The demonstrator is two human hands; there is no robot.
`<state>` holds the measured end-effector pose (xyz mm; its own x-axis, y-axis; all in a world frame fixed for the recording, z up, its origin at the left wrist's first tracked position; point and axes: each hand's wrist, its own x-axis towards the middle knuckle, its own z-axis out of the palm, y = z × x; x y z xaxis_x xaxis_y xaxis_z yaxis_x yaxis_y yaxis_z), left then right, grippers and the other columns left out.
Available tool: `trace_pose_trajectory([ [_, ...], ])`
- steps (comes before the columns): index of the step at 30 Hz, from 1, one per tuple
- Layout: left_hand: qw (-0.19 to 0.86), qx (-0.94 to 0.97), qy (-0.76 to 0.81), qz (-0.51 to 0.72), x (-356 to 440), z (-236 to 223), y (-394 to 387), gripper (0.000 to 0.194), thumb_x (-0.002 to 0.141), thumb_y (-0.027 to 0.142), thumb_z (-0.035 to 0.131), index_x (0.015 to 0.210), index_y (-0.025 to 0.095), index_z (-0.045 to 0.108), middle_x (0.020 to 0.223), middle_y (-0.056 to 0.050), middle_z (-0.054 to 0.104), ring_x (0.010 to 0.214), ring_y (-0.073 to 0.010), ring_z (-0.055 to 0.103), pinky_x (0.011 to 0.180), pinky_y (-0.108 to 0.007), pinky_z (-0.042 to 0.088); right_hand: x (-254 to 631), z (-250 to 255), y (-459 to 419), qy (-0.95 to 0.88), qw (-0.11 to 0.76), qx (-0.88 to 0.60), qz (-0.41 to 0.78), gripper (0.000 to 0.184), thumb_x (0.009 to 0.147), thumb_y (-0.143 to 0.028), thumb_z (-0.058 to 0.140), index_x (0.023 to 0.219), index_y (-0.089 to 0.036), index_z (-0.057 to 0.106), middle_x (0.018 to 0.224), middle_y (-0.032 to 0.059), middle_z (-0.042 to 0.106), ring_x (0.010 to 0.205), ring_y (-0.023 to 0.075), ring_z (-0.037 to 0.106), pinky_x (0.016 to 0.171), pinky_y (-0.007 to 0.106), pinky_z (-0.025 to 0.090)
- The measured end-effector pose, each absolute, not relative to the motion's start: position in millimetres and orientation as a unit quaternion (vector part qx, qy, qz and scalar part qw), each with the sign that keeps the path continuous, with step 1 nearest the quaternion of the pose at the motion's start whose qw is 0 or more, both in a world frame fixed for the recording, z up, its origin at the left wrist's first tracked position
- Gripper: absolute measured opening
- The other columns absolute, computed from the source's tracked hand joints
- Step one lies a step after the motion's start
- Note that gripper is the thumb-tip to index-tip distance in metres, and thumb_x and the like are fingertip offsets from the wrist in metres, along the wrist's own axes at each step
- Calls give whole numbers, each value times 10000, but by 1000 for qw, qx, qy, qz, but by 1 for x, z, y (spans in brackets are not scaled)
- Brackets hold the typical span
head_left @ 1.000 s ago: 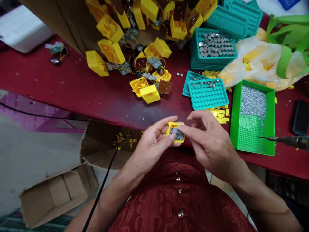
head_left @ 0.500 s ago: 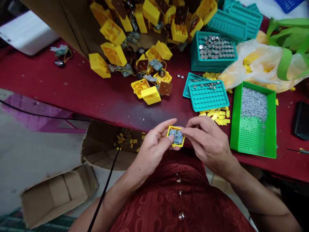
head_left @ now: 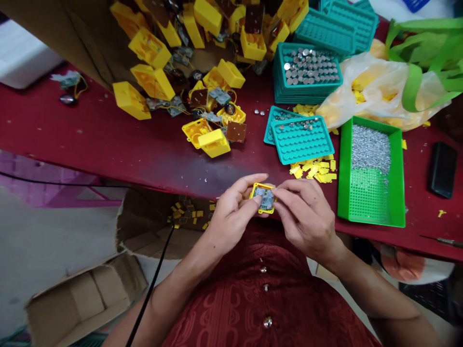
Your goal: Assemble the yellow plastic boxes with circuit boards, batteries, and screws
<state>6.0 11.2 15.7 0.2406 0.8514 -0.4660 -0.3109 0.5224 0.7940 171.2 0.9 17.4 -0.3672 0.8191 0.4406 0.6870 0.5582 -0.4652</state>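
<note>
My left hand [head_left: 233,212] is closed around a small yellow plastic case [head_left: 261,210], its thumb resting on the inside. A grey-green circuit board [head_left: 266,198] lies within the open case. My right hand [head_left: 307,212] pinches at the case's right upper edge, thumb and forefinger together; whether a small part sits between those fingertips is hidden. Just beyond my hands, on the red tabletop [head_left: 152,144], are a turquoise tray [head_left: 302,144] with a few button cells along its top row and a scatter of small yellow plastic pieces [head_left: 318,169].
A pile of yellow cases [head_left: 154,82] with wired boards fills the back. Stacked turquoise trays [head_left: 277,82] hold button cells. To the right are a green bin [head_left: 396,202] of small metal screws and a black phone [head_left: 443,168]. Cardboard boxes [head_left: 83,299] stand below the table's edge.
The view has shifted, so the table's contents sit further left. My hands stay at the same case; my right fingers have moved slightly along its right edge.
</note>
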Motion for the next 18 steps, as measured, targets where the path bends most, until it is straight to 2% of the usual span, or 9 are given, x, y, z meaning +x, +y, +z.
trace_pose_trajectory([
  [4, 735, 290, 471, 392, 9, 17, 11, 378, 832, 196, 681, 1205, 153, 631, 1034, -75, 724, 796, -143, 653, 705, -253, 549, 176, 15, 0, -823, 335, -453, 77, 254, 875, -68, 587, 1118, -129, 630, 993, 120, 635, 934, 204, 574, 809, 407, 527],
  [12, 690, 329, 508, 397, 15, 14, 5, 363, 859, 229, 619, 1209, 134, 609, 1071, -85, 714, 742, -124, 620, 601, -223, 549, 167, 12, -4, -826, 330, -454, 55, 157, 859, -40, 602, 1002, -77, 656, 966, 147, 643, 938, 226, 553, 772, 419, 545],
  [18, 699, 340, 493, 391, 18, 7, 13, 344, 850, 228, 627, 1179, 132, 611, 1015, -77, 723, 770, -124, 648, 660, -222, 553, 184, 18, -16, -797, 355, -483, 72, 247, 871, -64, 607, 1109, -119, 640, 1031, 131, 642, 968, 215, 587, 830, 422, 547],
])
